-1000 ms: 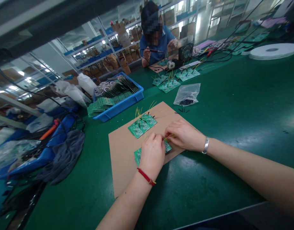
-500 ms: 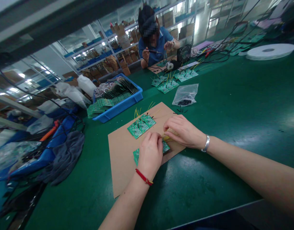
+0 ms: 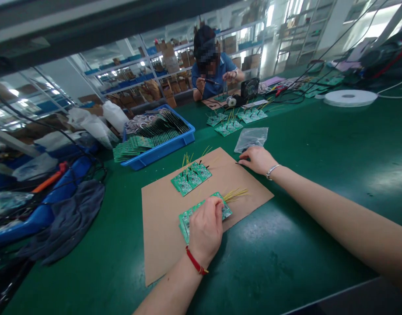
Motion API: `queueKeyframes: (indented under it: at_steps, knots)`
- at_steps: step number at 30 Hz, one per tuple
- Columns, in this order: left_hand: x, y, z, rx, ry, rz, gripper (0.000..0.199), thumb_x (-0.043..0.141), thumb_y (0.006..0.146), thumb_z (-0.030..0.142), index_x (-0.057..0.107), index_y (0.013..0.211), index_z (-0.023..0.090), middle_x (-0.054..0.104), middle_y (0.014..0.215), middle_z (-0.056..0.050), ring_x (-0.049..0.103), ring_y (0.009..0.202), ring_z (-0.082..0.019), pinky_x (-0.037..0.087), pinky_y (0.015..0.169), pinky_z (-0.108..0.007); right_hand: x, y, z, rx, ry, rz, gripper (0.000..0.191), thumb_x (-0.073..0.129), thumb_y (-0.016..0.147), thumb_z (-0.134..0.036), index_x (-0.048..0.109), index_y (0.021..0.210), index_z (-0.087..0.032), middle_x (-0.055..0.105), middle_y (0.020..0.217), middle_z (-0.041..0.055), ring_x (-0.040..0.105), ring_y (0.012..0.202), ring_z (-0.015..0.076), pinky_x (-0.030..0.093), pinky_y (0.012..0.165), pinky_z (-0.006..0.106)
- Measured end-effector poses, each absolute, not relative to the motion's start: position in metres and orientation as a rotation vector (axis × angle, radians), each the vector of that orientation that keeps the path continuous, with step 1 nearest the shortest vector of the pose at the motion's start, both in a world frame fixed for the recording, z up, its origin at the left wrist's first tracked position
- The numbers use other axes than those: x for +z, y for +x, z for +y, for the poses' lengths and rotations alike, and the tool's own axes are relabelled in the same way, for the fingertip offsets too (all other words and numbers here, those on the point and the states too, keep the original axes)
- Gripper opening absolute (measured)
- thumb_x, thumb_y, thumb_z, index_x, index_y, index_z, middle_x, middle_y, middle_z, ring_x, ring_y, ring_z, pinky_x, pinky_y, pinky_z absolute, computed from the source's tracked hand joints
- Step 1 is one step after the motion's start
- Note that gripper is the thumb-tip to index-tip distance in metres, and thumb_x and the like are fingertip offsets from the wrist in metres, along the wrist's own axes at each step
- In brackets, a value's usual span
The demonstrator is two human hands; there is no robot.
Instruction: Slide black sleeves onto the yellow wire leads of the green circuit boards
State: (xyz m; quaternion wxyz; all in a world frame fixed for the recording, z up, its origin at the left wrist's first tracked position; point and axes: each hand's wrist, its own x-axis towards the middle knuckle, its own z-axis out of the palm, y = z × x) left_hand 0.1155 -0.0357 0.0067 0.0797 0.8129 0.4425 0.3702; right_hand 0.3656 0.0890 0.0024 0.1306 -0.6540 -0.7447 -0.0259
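Observation:
My left hand [image 3: 204,229] presses on a green circuit board strip [image 3: 187,222], covering its middle. A bunch of thin yellow wires [image 3: 235,195] fans out from the strip's far end. My right hand [image 3: 257,159] has left the strip, and its fingertips touch the far edge of the brown cardboard sheet [image 3: 164,227] beside small black pieces [image 3: 237,163]. I cannot tell whether those fingers pinch one. Another group of green boards [image 3: 190,178] with upright yellow wires lies on the cardboard, beyond my left hand.
A clear plastic bag [image 3: 251,139] lies just beyond my right hand. A blue tray [image 3: 158,154] holds stacked boards at the left. Across the green bench, a co-worker [image 3: 214,74] holds a soldering iron near more boards [image 3: 225,124], a fan and cables.
My right hand has moved off the wires, up and right to the cardboard's far edge, exposing the yellow wires. My left hand stays on the strip. The view has shifted slightly.

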Motion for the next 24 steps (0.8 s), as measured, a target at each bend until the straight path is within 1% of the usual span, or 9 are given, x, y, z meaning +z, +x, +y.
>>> queueKeyframes:
  at_steps: [2,4,7,10,12,16,18,20,24]
  knots:
    - [0.006,0.115,-0.036,1.092,2.453,1.318,0.01,0.042,0.095,0.018,0.052,0.095,0.019,0.065,0.077,0.0,0.064,0.067,-0.014,0.047,0.062,-0.025,0.0,0.358,0.095,-0.097,-1.963,-2.165,0.034,0.059,0.081,-0.045,0.074,0.092,-0.017,0.073,0.093,0.0124,0.064,0.085,0.026,0.045,0.069,0.033]
    - [0.006,0.115,-0.035,1.09,2.468,1.312,0.01,0.042,0.094,0.018,0.052,0.093,0.019,0.064,0.075,0.0,0.063,0.066,-0.014,0.047,0.061,-0.025,-0.003,0.353,0.099,-0.111,-1.992,-2.14,0.036,0.06,0.08,-0.046,0.074,0.091,-0.015,0.073,0.091,0.0142,0.065,0.083,0.0272,0.045,0.068,0.034]
    - [0.006,0.115,-0.035,1.082,2.475,1.305,0.012,0.041,0.095,0.019,0.053,0.092,0.019,0.064,0.074,-0.001,0.063,0.065,-0.014,0.047,0.061,-0.025,-0.007,0.351,0.102,-0.111,-2.01,-2.107,0.029,0.059,0.082,-0.04,0.074,0.091,-0.017,0.073,0.09,0.0121,0.066,0.083,0.0253,0.044,0.067,0.032]
    - [0.006,0.115,-0.035,1.061,2.459,1.299,0.013,0.041,0.095,0.019,0.053,0.091,0.019,0.064,0.073,-0.001,0.063,0.066,-0.014,0.047,0.061,-0.025,-0.008,0.352,0.102,-0.101,-2.019,-2.084,0.021,0.057,0.082,-0.03,0.074,0.087,-0.019,0.074,0.087,0.0088,0.066,0.081,0.0229,0.044,0.066,0.03]
    - [0.006,0.115,-0.035,1.062,2.451,1.289,0.012,0.041,0.095,0.019,0.053,0.091,0.019,0.064,0.073,-0.001,0.063,0.066,-0.014,0.047,0.061,-0.025,-0.007,0.354,0.101,-0.093,-2.029,-2.065,0.019,0.055,0.082,-0.025,0.073,0.086,-0.019,0.074,0.086,0.0078,0.065,0.079,0.022,0.043,0.065,0.03]
    - [0.007,0.115,-0.035,1.065,2.452,1.283,0.012,0.041,0.095,0.019,0.052,0.091,0.019,0.065,0.073,-0.001,0.063,0.066,-0.014,0.047,0.06,-0.025,-0.003,0.36,0.102,-0.058,-2.031,-2.068,0.021,0.056,0.082,-0.024,0.071,0.096,-0.02,0.074,0.086,0.0063,0.065,0.078,0.0213,0.044,0.064,0.03]
    - [0.007,0.115,-0.035,1.061,2.452,1.284,0.012,0.041,0.095,0.019,0.052,0.091,0.019,0.064,0.074,-0.001,0.063,0.066,-0.014,0.047,0.061,-0.025,-0.001,0.365,0.102,-0.036,-2.009,-2.122,0.025,0.06,0.079,-0.024,0.07,0.102,-0.02,0.073,0.087,0.0052,0.065,0.079,0.0212,0.045,0.065,0.029]
    - [0.006,0.115,-0.034,1.055,2.45,1.283,0.011,0.041,0.095,0.019,0.052,0.092,0.019,0.064,0.074,-0.001,0.063,0.066,-0.014,0.046,0.061,-0.025,0.001,0.37,0.102,-0.035,-1.975,-2.198,0.027,0.062,0.079,-0.024,0.071,0.105,-0.02,0.073,0.092,0.0061,0.065,0.083,0.022,0.046,0.068,0.03]
    - [0.006,0.114,-0.035,1.038,2.444,1.288,0.012,0.041,0.095,0.019,0.052,0.092,0.019,0.064,0.074,-0.001,0.063,0.067,-0.014,0.046,0.062,-0.025,0.001,0.375,0.102,-0.075,-1.923,-2.284,0.025,0.057,0.084,-0.025,0.072,0.102,-0.018,0.07,0.104,0.0095,0.063,0.094,0.0236,0.045,0.078,0.031]
